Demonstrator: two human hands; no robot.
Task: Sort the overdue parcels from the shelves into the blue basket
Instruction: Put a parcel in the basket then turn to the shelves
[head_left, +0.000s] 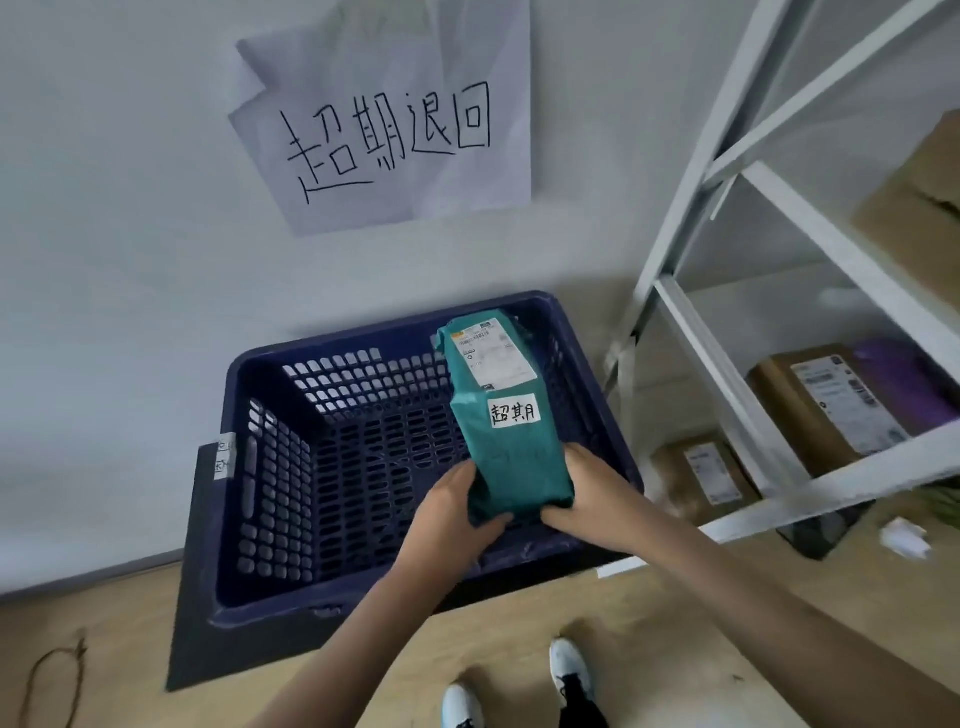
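Note:
A teal plastic-wrapped parcel (506, 415) with a white shipping label and a small handwritten white sticker hangs over the right half of the dark blue perforated basket (270, 467). My left hand (457, 512) grips its near left corner, and my right hand (589, 493) grips its near right corner. The parcel's far end points towards the basket's back wall. The basket stands on the floor against the wall, and I see nothing else inside it.
A white metal shelf unit (727, 364) stands right of the basket, with brown cardboard boxes (826, 405) and a purple parcel (906, 384) on its lower levels. A handwritten paper sign (389, 130) hangs on the wall. My white shoes (569, 670) stand on the wooden floor.

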